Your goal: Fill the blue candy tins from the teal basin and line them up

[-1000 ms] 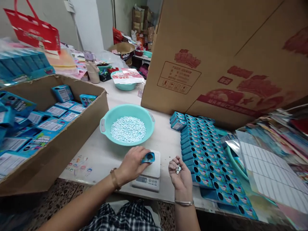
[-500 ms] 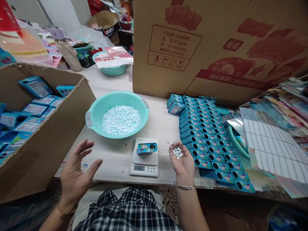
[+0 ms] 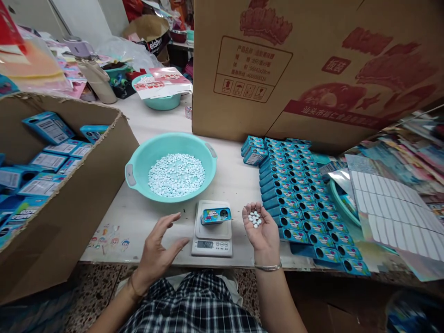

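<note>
My right hand (image 3: 261, 231) is cupped palm up to the right of the scale, holding several small white candies (image 3: 254, 218). To the left of the scale, my left hand (image 3: 160, 247) is empty, its fingers and thumb apart. A blue candy box (image 3: 215, 215) with a dark round hole in its top face rests on the plate of the white digital scale (image 3: 212, 249), whose display shows digits. Behind the left hand stands a turquoise basin (image 3: 138, 187) with a layer of the same white candies on its bottom.
Rows of blue boxes (image 3: 305, 199) stand right of my right hand. An open carton (image 3: 100, 185) of blue boxes is at the left. A large printed carton (image 3: 256, 115) blocks the back. Sticker sheets (image 3: 395, 208) overlap a basin at the right; another covered basin (image 3: 163, 102) stands behind.
My left hand has moved right, from beside the carton to near the scale, still open. The right hand stays cupped with the candies in nearly the same place.
</note>
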`<state>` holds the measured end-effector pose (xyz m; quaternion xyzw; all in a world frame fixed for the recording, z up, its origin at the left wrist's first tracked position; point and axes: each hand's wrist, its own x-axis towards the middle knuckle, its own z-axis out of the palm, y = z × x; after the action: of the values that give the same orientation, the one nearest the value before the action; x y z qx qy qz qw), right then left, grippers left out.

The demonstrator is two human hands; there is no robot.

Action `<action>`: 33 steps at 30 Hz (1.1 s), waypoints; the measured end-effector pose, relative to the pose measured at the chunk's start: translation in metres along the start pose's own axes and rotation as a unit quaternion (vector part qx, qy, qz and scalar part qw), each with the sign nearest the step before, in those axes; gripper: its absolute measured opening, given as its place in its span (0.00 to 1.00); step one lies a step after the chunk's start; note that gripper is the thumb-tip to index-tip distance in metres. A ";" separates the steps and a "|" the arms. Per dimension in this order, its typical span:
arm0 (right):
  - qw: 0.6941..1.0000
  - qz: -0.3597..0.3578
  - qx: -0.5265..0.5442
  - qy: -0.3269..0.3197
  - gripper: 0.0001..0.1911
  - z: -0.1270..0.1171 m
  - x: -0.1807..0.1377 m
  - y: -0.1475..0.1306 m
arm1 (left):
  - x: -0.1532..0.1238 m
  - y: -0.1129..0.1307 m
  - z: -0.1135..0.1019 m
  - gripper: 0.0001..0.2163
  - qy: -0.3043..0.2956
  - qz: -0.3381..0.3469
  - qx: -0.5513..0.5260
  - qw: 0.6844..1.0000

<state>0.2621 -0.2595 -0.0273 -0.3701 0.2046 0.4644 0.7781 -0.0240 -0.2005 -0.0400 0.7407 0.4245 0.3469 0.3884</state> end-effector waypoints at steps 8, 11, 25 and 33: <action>0.998 -0.014 -0.041 -0.045 0.07 0.004 -0.005 0.006 | 0.027 0.013 0.036 0.29 -0.062 0.062 0.000 0.996; 0.980 -0.037 -0.138 -0.137 0.11 0.014 -0.011 0.008 | 0.035 0.017 0.044 0.30 -0.071 0.070 0.004 0.995; 0.939 -0.198 -0.186 -0.211 0.06 0.064 -0.025 0.056 | 0.037 0.018 0.059 0.28 -0.066 0.041 -0.050 0.996; 0.936 -0.209 -0.194 -0.206 0.06 0.066 -0.024 0.055 | 0.037 0.017 0.058 0.30 -0.063 0.030 -0.071 0.995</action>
<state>0.2005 -0.2061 0.0096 -0.4448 -0.1359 0.3882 0.7956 0.0459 -0.1889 -0.0445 0.7442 0.3512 0.3398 0.4553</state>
